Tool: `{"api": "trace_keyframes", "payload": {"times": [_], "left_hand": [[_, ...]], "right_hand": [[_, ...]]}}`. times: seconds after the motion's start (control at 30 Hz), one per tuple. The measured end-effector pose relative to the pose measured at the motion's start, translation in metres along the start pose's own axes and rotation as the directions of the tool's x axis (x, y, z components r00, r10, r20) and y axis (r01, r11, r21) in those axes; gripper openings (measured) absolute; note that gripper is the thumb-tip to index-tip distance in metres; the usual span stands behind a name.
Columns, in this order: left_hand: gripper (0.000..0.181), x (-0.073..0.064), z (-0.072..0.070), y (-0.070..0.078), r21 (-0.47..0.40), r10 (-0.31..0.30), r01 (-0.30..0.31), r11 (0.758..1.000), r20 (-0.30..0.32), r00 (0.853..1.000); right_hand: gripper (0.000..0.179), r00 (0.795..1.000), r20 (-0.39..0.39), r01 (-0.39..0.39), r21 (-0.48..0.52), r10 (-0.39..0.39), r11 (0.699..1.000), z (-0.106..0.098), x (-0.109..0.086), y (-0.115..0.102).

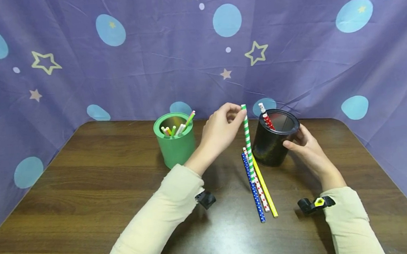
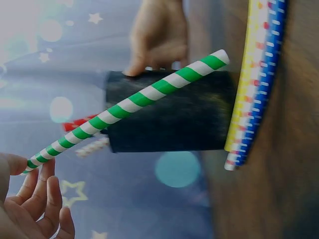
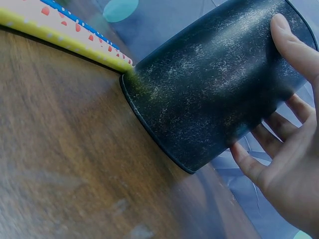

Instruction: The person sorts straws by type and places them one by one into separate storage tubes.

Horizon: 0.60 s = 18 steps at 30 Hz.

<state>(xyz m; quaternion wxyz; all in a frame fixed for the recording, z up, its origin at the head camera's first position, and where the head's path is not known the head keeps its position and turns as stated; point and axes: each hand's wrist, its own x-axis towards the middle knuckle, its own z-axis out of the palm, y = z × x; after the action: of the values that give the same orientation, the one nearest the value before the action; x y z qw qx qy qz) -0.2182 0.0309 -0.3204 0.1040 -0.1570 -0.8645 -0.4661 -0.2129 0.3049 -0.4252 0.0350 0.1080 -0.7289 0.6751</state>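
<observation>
Between the thumb and fingertips of my left hand (image 1: 221, 127), a green-and-white striped paper straw (image 2: 142, 98) is pinched by its upper end and hangs down. The left wrist view shows the straw crossing in front of the black pen holder (image 3: 214, 84). My right hand (image 1: 311, 154) grips that holder by its right side, thumb on the near wall and fingers around the far side. A red dotted straw (image 1: 269, 122) and a white patterned straw (image 1: 261, 107) stick out of the holder. Below the striped straw lie a blue dotted straw (image 1: 256, 203), a white straw with red dots (image 1: 262, 196) and a yellow straw (image 1: 265, 186).
A green pen holder (image 1: 178, 151) stands left of my left hand, with several thin coloured sticks (image 1: 190, 118) inside. Everything rests on a brown wooden table (image 1: 96, 184). Behind it hangs a purple curtain (image 1: 169, 65) with stars and blue dots.
</observation>
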Motion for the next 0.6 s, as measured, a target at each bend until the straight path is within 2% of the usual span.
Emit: {"api": "trace_keyframes", "payload": {"times": [0.3, 0.43, 0.6], "left_hand": [[0.024, -0.003, -0.017, 0.029, -0.146, 0.092, -0.104, 0.984, -0.086, 0.992], [0.021, -0.005, -0.022, 0.038, -0.210, 0.139, -0.166, 0.963, -0.140, 0.980], [0.018, -0.004, -0.026, 0.046, -0.264, 0.208, -0.258, 0.929, -0.202, 0.957]], "right_hand": [[0.072, 1.000, 0.001, 0.022, 0.014, -0.022, 1.000, 0.000, -0.001, 0.001], [0.072, 1.000, 0.005, 0.018, 0.017, -0.019, 1.000, 0.000, -0.001, 0.002], [0.073, 1.000, 0.011, -0.003, 0.017, 0.003, 1.000, -0.001, 0.000, 0.002]]}}
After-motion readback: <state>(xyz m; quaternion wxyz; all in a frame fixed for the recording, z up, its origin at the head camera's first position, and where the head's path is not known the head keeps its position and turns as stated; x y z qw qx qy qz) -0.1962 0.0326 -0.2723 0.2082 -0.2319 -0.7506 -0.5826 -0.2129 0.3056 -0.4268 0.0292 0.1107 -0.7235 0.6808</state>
